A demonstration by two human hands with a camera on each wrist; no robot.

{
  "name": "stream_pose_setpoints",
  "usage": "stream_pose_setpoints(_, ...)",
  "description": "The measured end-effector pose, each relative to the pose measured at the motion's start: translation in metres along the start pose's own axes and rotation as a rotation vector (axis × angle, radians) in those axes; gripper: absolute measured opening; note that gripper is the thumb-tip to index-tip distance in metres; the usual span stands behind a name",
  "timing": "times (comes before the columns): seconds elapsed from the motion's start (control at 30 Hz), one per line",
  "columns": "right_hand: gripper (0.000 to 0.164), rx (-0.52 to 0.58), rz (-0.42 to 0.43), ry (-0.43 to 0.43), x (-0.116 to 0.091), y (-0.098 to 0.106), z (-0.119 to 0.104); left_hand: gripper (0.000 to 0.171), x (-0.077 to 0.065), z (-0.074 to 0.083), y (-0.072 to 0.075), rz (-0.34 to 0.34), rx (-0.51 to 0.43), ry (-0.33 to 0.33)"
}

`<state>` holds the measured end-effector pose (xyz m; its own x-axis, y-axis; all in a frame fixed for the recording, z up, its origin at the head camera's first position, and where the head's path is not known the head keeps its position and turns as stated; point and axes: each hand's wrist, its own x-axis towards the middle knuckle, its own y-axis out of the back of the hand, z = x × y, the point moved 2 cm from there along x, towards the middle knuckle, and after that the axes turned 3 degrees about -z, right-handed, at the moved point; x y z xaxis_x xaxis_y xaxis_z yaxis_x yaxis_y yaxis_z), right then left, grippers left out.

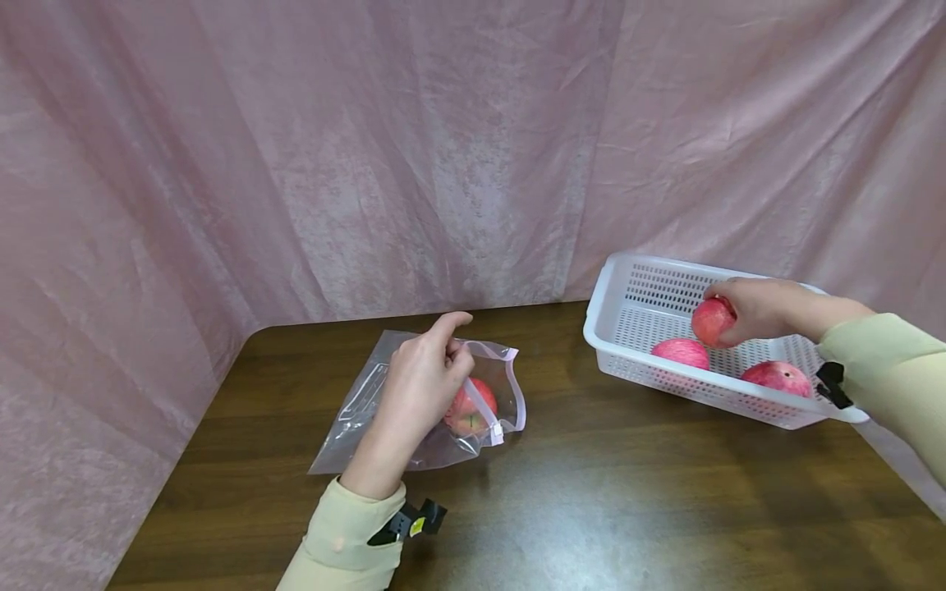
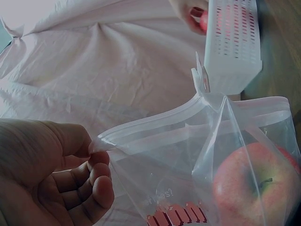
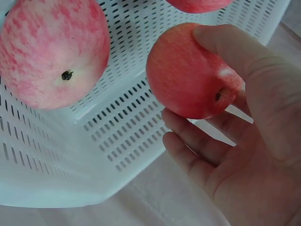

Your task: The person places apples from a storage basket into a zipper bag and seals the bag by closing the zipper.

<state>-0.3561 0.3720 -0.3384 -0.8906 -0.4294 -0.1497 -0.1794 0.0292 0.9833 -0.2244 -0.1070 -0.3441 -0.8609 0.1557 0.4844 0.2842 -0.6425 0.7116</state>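
My left hand (image 1: 424, 373) pinches the edge of a clear zip bag (image 2: 155, 141) between thumb and forefinger, its other fingers curled. Inside the bag lies one red apple (image 1: 471, 408), seen through the plastic in the left wrist view with its stem up. Over at the right, my right hand (image 1: 761, 308) grips another red apple (image 3: 193, 70) between thumb and fingers, above the floor of a white perforated basket (image 1: 602, 328). Two more apples, one pink-red (image 1: 681, 353) and one streaked (image 1: 778, 377), lie in the basket near its front wall.
The dark wooden table (image 1: 591, 484) bears both bag and basket, with a stretch of tabletop between them. A pink cloth (image 1: 458, 164) hangs behind the table and along its left side.
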Motion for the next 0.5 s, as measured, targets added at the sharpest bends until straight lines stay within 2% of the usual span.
stream_pose_setpoints(0.2, 0.076, -0.009, 0.068, 0.020, -0.003, 0.008, -0.003, 0.042, 0.001, -0.001, 0.000, -0.003, -0.004, 0.003)
stream_pose_setpoints(0.5, 0.077, 0.007, 0.147, 0.047, -0.006, 0.015, -0.013, 0.043, 0.000, -0.001, 0.000, -0.007, -0.003, 0.020)
